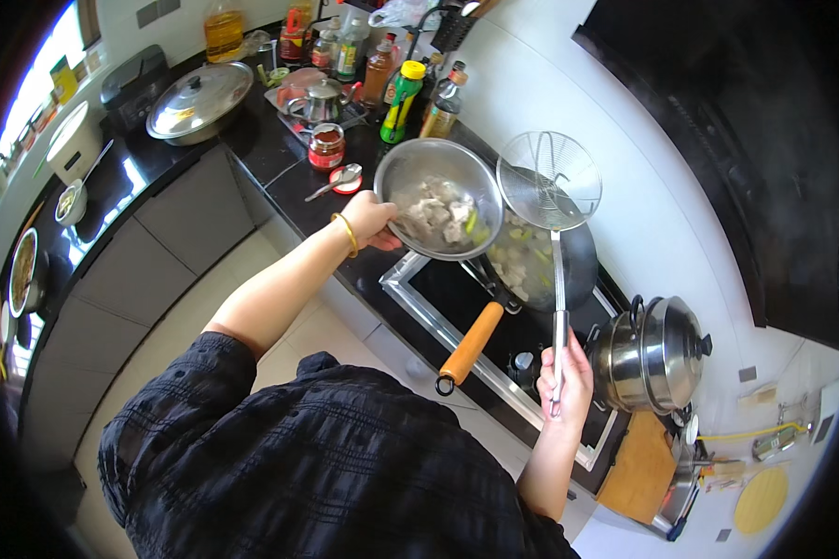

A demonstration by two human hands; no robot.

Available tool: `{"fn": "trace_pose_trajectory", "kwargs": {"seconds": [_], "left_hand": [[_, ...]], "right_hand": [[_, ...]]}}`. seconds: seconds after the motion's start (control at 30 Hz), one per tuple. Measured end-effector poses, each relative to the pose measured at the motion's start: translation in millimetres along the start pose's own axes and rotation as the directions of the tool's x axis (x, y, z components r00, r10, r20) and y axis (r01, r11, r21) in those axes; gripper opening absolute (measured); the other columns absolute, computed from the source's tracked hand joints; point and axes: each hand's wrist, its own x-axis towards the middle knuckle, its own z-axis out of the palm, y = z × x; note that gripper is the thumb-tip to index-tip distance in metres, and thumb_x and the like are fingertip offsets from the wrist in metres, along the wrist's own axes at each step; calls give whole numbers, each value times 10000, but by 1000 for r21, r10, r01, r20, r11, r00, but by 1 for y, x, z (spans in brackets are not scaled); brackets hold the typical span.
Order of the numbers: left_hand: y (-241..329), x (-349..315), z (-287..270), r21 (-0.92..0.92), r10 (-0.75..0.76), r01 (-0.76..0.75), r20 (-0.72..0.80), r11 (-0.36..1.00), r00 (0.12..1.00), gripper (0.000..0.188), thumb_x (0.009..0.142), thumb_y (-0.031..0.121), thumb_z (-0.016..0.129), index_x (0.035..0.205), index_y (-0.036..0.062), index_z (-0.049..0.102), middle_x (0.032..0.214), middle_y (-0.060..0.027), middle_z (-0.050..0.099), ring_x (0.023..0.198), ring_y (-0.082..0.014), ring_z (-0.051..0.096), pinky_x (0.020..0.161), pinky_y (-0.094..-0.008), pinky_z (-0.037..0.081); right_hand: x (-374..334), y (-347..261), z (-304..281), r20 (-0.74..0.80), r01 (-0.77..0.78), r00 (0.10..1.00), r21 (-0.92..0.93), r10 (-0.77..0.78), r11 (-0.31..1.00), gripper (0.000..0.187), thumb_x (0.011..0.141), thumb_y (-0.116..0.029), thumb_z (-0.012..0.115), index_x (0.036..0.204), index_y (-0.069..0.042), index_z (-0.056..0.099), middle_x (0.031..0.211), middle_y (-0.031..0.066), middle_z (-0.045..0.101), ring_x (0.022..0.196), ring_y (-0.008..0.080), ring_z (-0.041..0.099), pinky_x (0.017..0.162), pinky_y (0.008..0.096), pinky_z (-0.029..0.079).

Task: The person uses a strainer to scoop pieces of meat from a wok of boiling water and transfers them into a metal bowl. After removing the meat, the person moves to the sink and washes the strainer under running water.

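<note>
Above the left edge of the wok (583, 265), the left hand (371, 221) supports a metal bowl (443, 160). Its grip is clamped on the near-left rim; some fingers are hidden, so their exact placement cannot be told. Pale meat pieces (436, 211) and green strips (472, 222) lie in the bowl. The bowl's position appears suited to keeping the two vessels close, so that drips fall over the wok.

The right hand (569, 377) is closed around the handle of a wire strainer (549, 182), whose round basket hangs over the far side of the wok. The hold sits toward the handle's near end, which likely keeps the fingers away from the heat (more pale pieces show in the wok below). The wooden handle (473, 343) of the wok points near-left, presumably for easy reach; neither hand touches it.

Labels: far left of the wok, a green bottle (401, 104) with a yellow cap carries a printed wrapper, and a glass jar (326, 149) bears a red label. Their print is too small to read with certainty. Beside the jar, a spoon (336, 181) rests across a red lid (348, 187), probably to protect the counter (287, 191).
</note>
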Motion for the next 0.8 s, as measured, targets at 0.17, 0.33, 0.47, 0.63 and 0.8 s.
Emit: {"fn": "trace_pose_trajectory", "kwargs": {"seconds": [0.17, 0.33, 0.47, 0.63, 0.8], "left_hand": [[-6, -9, -17, -29, 72, -73, -24, 997, 997, 264, 748, 67, 439, 963, -84, 463, 648, -159, 592, 456, -184, 590, 383, -278, 511], [-15, -19, -27, -39, 42, -45, -73, 998, 996, 231, 743, 74, 437, 882, -99, 502, 659, -155, 596, 482, -185, 594, 414, -280, 515], [-24, -25, -29, -63, 2, -8, -92, 998, 996, 235, 740, 60, 433, 884, -117, 488, 647, -168, 590, 469, -190, 592, 395, -272, 512], [-35, -27, -30, -84, -1, -9, -119, 996, 993, 243, 744, 60, 438, 890, -131, 474, 667, -168, 582, 479, -203, 599, 384, -277, 510], [-35, -33, -28, -110, -16, 1, -132, 994, 991, 224, 730, 39, 453, 842, -155, 456, 664, -166, 560, 452, -202, 588, 356, -261, 499]], "right_hand": [[25, -4, -57, -210, 46, 963, -485, -167, 873, 430, 855, -65, 464, 1273, -69, 364, 633, 17, 473, 402, 51, 400, 321, 176, 313], [73, 11, -119, -180, 42, 948, -744, -261, 667, 439, 821, -67, 522, 1237, -5, 400, 642, 17, 507, 420, 61, 433, 379, 186, 340], [101, 26, -124, -122, 48, 951, -848, -283, 528, 434, 797, -88, 552, 1206, 0, 437, 594, -8, 494, 426, 58, 435, 404, 209, 367], [93, 19, -85, -142, -107, 990, -662, 17, 742, 467, 835, -67, 508, 1278, -72, 360, 602, -2, 462, 427, 57, 415, 347, 196, 339], [73, -1, -91, -19, -295, 953, -291, 303, 910, 356, 854, -105, 480, 1203, -59, 428, 636, 41, 486, 446, 67, 421, 354, 178, 328]]}}
